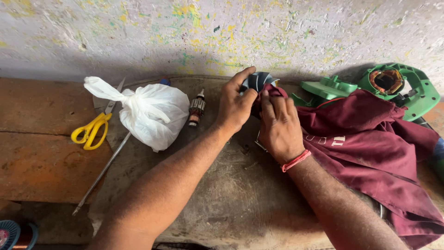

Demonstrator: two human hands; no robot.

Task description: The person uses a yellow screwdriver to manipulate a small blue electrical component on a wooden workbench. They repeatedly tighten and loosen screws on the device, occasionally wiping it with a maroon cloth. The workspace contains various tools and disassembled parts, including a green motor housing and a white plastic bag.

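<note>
My left hand (235, 105) grips a dark round fan wheel (259, 79) with curved blades, thumb over its top edge, near the wall. My right hand (279, 126), with a red band at the wrist, presses a corner of a maroon cloth (370, 143) against the wheel. Most of the wheel is hidden behind both hands. The cloth spreads away to the right over the worn bench (222, 199).
A knotted white plastic bag (150, 113) lies left of my hands, a motor armature (196, 109) beside it. Yellow-handled scissors (92, 129) and a long metal rod (101, 173) lie further left. Green plastic housing parts (393, 85) sit at the back right. Small screws (249, 164) lie near my wrists.
</note>
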